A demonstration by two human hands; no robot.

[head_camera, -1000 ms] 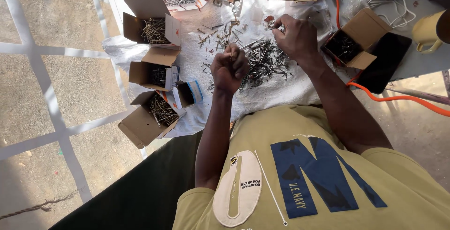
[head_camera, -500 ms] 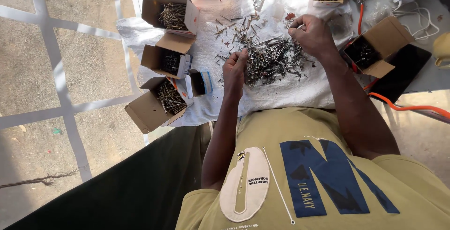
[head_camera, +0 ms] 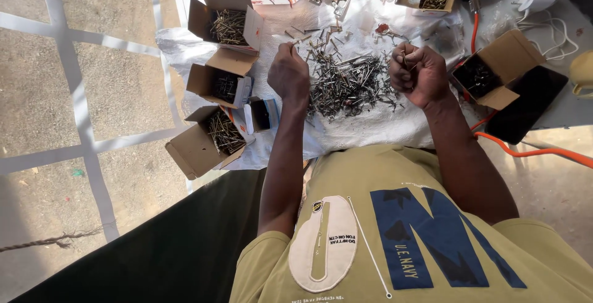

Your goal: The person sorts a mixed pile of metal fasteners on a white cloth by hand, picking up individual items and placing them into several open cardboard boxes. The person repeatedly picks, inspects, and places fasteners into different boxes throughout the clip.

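olive short-sleeved shirt point(head_camera: 432, 229), navy letter; cream patch

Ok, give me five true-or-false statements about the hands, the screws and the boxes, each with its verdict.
1. The right hand is closed around a few screws. True.
2. The left hand rests inside a cardboard box. False: it is over the white cloth, at the edge of the loose pile of screws.
3. Three open cardboard boxes with screws stand in a column beside the left hand. True.
4. The orange cable lies on the left hand's side. False: it runs on the right hand's side, near the black phone.
5. The loose pile lies between the two hands. True.
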